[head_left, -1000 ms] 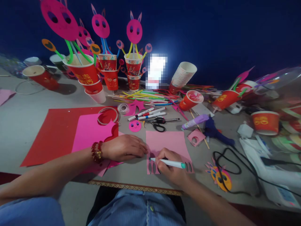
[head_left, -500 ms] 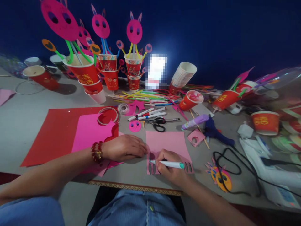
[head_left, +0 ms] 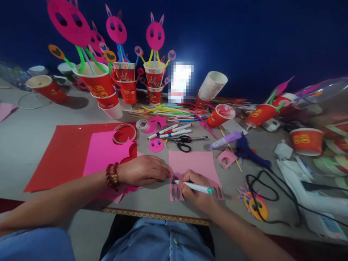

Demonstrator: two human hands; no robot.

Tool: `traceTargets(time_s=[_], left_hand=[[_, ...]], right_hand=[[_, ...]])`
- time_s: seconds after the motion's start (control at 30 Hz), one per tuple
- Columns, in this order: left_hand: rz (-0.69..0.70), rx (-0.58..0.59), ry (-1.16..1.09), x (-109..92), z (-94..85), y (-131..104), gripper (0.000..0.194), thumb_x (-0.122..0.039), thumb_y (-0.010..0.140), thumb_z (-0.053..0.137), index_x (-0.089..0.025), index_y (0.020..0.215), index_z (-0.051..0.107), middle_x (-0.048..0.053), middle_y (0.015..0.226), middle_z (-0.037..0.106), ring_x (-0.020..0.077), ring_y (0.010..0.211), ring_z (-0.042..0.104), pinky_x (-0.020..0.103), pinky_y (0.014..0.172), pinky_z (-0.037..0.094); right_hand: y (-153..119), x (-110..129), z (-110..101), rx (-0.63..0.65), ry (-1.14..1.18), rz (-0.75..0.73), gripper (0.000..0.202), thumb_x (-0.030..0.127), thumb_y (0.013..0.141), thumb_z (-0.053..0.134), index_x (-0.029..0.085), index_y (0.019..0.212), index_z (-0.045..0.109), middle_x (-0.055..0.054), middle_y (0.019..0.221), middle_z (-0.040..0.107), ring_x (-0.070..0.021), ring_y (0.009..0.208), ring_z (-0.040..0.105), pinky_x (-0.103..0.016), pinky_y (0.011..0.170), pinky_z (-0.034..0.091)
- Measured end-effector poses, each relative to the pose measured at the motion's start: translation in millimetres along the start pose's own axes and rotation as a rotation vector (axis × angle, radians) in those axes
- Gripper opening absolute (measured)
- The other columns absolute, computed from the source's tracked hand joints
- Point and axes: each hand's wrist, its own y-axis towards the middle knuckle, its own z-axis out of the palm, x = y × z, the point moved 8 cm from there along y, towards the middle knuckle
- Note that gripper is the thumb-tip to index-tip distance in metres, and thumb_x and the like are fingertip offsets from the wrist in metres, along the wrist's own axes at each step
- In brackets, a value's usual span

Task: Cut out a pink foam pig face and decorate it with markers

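Observation:
My right hand (head_left: 198,181) grips a white marker with a green end (head_left: 202,188). Its tip rests near the left edge of a light pink sheet of paper (head_left: 192,162), just above leaf-shaped cut-outs along the near edge. My left hand (head_left: 146,169) lies flat, fingers stretched out, with the fingertips at the sheet's left edge. Under the left forearm are a bright pink sheet (head_left: 99,150) and a red sheet (head_left: 65,145). Beyond the hands lie a small pink paper face (head_left: 156,145), several pens (head_left: 174,131) and black-handled scissors (head_left: 184,146).
Paper cups with pink paper figures (head_left: 154,74) stand at the back left. A cup stack (head_left: 212,87) and colourful pipe cleaners (head_left: 168,112) are at the back. To the right lie a purple glue stick (head_left: 225,140), a blue glue gun (head_left: 248,150) and its black cord (head_left: 274,177).
The marker's tip has shifted slightly up on the pink sheet, the right hand moving a little with it. My left hand stays in place.

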Motion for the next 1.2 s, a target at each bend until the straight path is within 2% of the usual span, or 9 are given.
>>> traceTargets(time_s=[0.5,0.77,0.9,1.0,1.2], left_hand=[[-0.001,0.008,0.009,-0.1,-0.6,-0.1,0.026,-0.017,0.098,0.039,-0.017,0.115,0.06,0.016,0.118,0.07,0.0243,0.124,0.058,0.041,0.107,0.044],[0.002,-0.007,0.021,0.4,-0.6,0.0,0.025,-0.017,0.098,0.04,-0.017,0.112,0.061,0.016,0.116,0.07,0.024,0.123,0.059,0.04,0.106,0.045],[0.013,-0.018,0.027,-1.4,-1.7,0.5,0.024,-0.013,0.095,0.042,-0.016,0.112,0.06,0.016,0.116,0.07,0.0241,0.122,0.059,0.039,0.106,0.045],[0.017,-0.017,0.031,-2.5,-2.2,0.8,0.025,-0.013,0.095,0.043,-0.017,0.112,0.06,0.016,0.118,0.07,0.0243,0.123,0.059,0.04,0.106,0.045],[0.014,-0.012,0.027,-2.6,-2.6,0.1,0.025,-0.014,0.096,0.042,-0.018,0.114,0.059,0.016,0.117,0.07,0.0241,0.123,0.058,0.04,0.106,0.045]], right_hand=[[0.5,7.9,-1.0,0.015,0.016,-0.044,0.013,0.014,0.076,0.048,0.022,0.067,0.05,0.003,0.059,0.062,-0.0123,0.051,0.053,-0.024,0.054,0.038],[-1.0,2.0,0.8,0.001,0.057,-0.011,0.012,0.013,0.075,0.049,0.022,0.067,0.05,0.004,0.058,0.06,-0.0126,0.052,0.053,-0.023,0.053,0.039],[-3.3,0.0,-6.2,-0.077,0.167,0.01,0.013,0.013,0.077,0.047,0.022,0.068,0.049,0.005,0.057,0.057,-0.0112,0.048,0.049,-0.022,0.049,0.038],[-5.5,-2.0,-14.3,-0.144,0.129,0.025,0.013,0.014,0.078,0.049,0.022,0.067,0.049,0.005,0.056,0.054,-0.0108,0.048,0.046,-0.022,0.047,0.036],[-4.6,-7.1,-15.2,-0.119,0.141,0.041,0.014,0.015,0.078,0.049,0.021,0.066,0.051,0.005,0.057,0.053,-0.0096,0.046,0.045,-0.021,0.046,0.035]])
